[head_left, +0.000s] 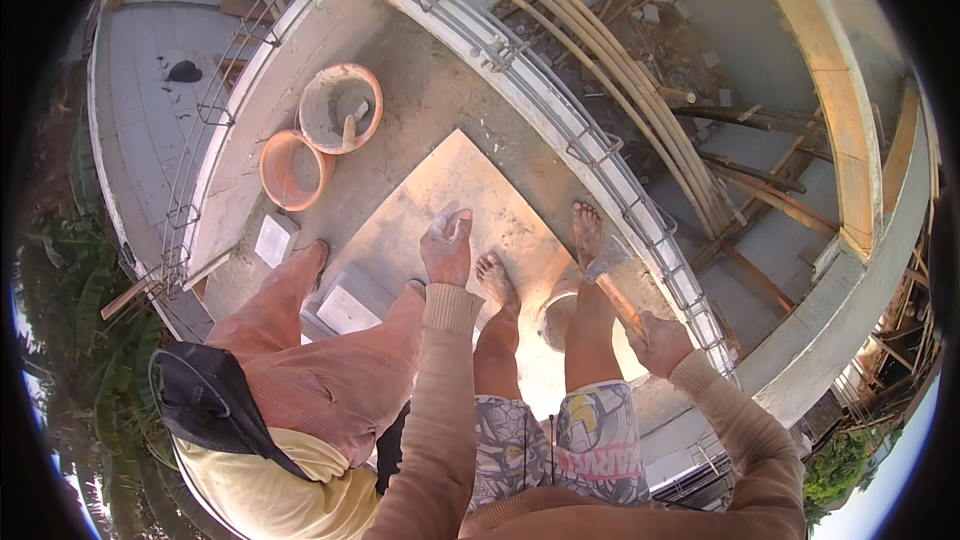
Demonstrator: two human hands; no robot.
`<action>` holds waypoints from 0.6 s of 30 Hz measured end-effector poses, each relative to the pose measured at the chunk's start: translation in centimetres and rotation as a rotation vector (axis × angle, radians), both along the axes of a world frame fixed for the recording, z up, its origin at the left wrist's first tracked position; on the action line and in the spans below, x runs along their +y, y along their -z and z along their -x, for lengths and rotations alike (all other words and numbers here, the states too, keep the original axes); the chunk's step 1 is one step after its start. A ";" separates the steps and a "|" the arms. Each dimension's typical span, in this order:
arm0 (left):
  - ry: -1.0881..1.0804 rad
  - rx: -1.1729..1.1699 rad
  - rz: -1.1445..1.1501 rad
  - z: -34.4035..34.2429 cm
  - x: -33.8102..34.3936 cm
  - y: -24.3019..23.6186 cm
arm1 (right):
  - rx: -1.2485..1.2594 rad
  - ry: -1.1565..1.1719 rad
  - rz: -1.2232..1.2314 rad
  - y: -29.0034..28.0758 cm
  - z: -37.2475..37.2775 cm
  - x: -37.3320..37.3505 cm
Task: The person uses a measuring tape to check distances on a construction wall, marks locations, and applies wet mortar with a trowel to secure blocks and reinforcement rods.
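You stand on a grey, rough floor [415,60] of a corner space, which two low pale walls [255,115] close in, meeting near 11 o'clock. Steel bars [505,53] run along the tops of both. One square board [440,178], tan and smeared with grey, lies on the floor ahead of you; your left foot is on it, your right foot beside its edge at 2 o'clock. Past the wall at 1 to 2 o'clock, a lower area has at least three long poles [640,100] and scattered timber. Green leaves [95,340] fill the outside at 8 to 9 o'clock.

Count three buckets: two orange ones side by side near 10 o'clock, the farther bucket [312,125] holding grey mix and a wooden-handled tool [350,130], the nearer bucket [268,178] just beside it; the third bucket [548,325] sits at 5 o'clock, partly behind your leg. One white block [275,239] is at 9 o'clock, and at least one more block [345,310] at 8. One co-worker [330,380] in a dark cap stands close at 8 o'clock.

You have one trowel [620,302] at 3 to 4 o'clock, its blade forward and blurred against the floor. Your right hand [660,343] grasps its wooden handle, fingers wrapped round. Your left hand [446,248] is in the middle, over the board, fingers curled into a loose fist; whether anything small is inside, I cannot tell
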State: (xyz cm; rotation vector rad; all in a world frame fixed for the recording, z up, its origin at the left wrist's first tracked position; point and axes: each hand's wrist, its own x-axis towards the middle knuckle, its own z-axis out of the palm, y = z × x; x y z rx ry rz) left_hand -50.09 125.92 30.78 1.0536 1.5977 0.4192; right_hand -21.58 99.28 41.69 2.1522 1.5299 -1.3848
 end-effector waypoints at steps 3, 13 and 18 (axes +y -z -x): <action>0.198 0.127 -0.167 -0.2 6.0 0.5 | -0.046 0.120 0.003 0.0 1.3 -2.2; 0.030 -0.311 0.341 -5.2 18.6 10.8 | 0.224 0.243 -0.409 -0.3 5.5 5.6; -0.063 -0.562 0.509 -8.6 18.0 12.0 | 0.274 0.328 -0.529 -1.0 3.5 13.9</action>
